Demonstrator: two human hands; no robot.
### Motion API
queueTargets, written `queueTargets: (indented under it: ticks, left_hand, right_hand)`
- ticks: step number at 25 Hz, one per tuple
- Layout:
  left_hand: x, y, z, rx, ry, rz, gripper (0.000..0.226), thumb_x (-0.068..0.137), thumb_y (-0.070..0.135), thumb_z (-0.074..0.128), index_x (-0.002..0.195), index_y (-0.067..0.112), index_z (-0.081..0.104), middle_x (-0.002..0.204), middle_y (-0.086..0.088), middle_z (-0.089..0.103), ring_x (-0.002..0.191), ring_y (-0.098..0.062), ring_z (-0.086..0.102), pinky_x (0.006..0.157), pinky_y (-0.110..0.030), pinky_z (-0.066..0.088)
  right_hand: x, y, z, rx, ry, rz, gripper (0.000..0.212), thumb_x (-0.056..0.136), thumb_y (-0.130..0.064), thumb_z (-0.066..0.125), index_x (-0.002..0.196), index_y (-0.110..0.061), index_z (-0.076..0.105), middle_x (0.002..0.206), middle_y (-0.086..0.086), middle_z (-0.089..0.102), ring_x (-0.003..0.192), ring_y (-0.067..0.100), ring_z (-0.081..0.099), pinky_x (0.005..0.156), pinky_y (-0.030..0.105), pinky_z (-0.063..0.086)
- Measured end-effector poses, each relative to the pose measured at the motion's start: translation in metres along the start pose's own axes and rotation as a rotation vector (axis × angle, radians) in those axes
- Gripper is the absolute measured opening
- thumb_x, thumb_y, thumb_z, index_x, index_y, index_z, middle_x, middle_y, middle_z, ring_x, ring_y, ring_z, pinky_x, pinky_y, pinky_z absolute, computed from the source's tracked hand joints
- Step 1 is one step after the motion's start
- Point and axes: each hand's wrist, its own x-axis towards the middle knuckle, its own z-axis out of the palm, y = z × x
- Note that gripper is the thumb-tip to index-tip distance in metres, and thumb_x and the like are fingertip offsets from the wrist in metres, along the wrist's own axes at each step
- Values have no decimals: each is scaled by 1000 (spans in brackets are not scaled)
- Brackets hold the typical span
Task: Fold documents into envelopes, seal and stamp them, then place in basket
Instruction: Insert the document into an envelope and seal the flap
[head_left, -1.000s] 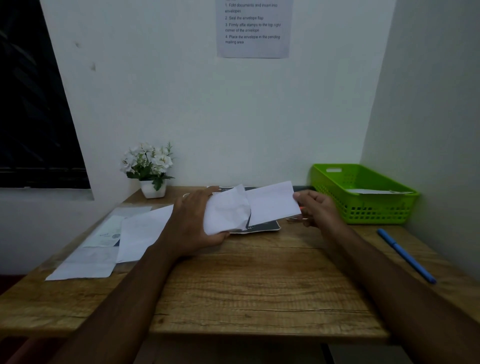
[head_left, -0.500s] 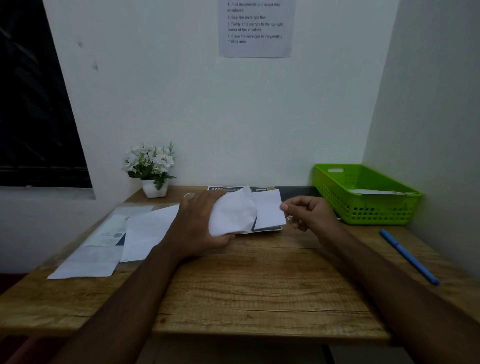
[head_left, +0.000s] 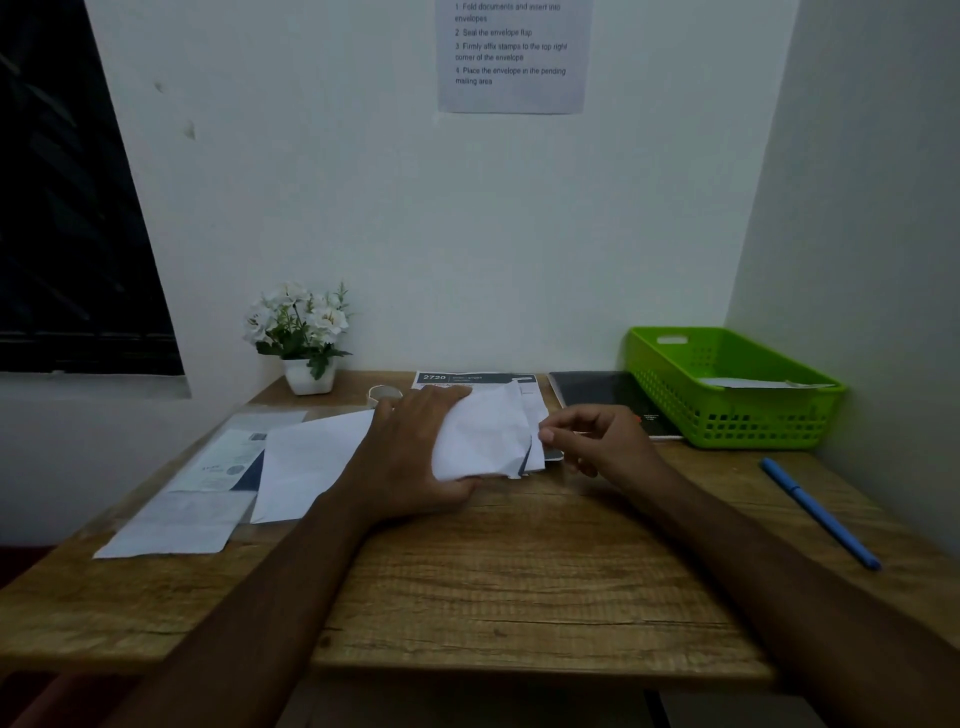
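left hand (head_left: 415, 457): closed around the white envelope (head_left: 480, 441), thumb under its near edge, fingers over the top – envelope bulges, mouth facing right.
right hand (head_left: 597, 441): fingertips (head_left: 548, 435) pinched on the end of the folded document (head_left: 535, 415) at the envelope's mouth; most of the sheet is hidden inside, I judge.
where it is: envelope sits just above the bench (head_left: 519, 571), middle back, over a printed sheet (head_left: 467, 378) with a dark header.
step: I read this as inserting – sealing and stamping not yet done.
handling, envelope: very light, thin, soft paper; already crumpled and puffed, creases if I squeeze. Best held at the closed end and long edges so the mouth is free.
handling, document: light, limp, a bit stiffer along the fold – push from the trailing edge, flat, or it buckles against the envelope wall.
slip: paper on paper slides easily; dry fingers may lose the edge.
risk: a corner catching the mouth and tearing it.
basket (head_left: 737, 415): green, far right of bench, one white item (head_left: 753, 383) lying in it.
spare papers (head_left: 234, 478): stack on the left, touching my left wrist.
blue pen (head_left: 821, 514): right side, well apart from both hands.
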Motion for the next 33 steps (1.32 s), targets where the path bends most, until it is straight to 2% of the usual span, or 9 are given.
queueTargets:
  ticks: [4,9,12,15,19,22,25,28,33]
  left_hand:
    - [1,5,-1,15,-5,23,86,64,61,68,135,24,37,127,9,48,117,-11,43,101,-35,29]
    - [1,11,-1,37,-42,43,89,64,64,64,138,24,33,131,7,45,119,-12,42,102,-37,28]
    - [3,12,0,114,-39,47,94,64,68,60,140,23,30,134,7,43,121,-11,39,102,-37,24]
    - [3,12,1,152,-89,49,95,64,72,54,141,23,27,137,6,40,125,-12,37,104,-39,21]
    - [2,12,2,183,-94,83,94,66,75,54,141,23,28,137,5,41,125,-13,39,105,-42,26]
    - [2,13,3,186,-74,116,94,66,75,55,139,22,31,135,2,43,123,-14,41,103,-43,28]
    - [2,15,3,185,-68,127,93,67,74,55,140,21,31,137,2,42,126,-14,38,105,-44,26]
    - [5,15,5,229,8,125,90,71,71,58,140,19,32,143,-1,37,133,-16,32,108,-44,17]
    - [9,12,4,240,227,-13,66,74,46,63,130,17,43,137,-11,42,127,-23,33,101,-39,19]
  right_hand:
    - [0,1,4,-4,-17,-19,6,80,-11,75,82,-17,75,83,10,73,49,5,55,45,18,40]
    - [2,7,11,-32,-52,-83,14,80,-4,72,83,-18,76,88,1,76,77,9,69,69,19,54]
    - [1,4,12,-19,-44,-68,12,83,-6,70,83,-17,74,84,-3,74,69,4,66,61,14,51]
    - [2,2,11,44,54,1,9,91,-24,62,92,-18,68,81,-5,66,56,2,56,46,17,42]
    - [0,-1,10,149,-32,62,14,92,-25,60,105,-22,63,81,-5,69,58,2,63,47,23,47]
    - [-1,3,11,99,-74,51,16,82,-17,73,97,-22,68,85,0,76,75,10,71,64,25,56]
    - [3,12,9,75,-158,55,32,80,-16,76,111,-14,69,101,5,75,96,21,71,84,41,57]
    - [4,13,9,98,-167,58,39,81,-10,73,119,-10,64,96,11,76,87,25,73,73,38,59]
    - [7,6,6,268,116,-15,35,82,-1,70,116,1,63,92,11,75,72,20,73,53,28,57]
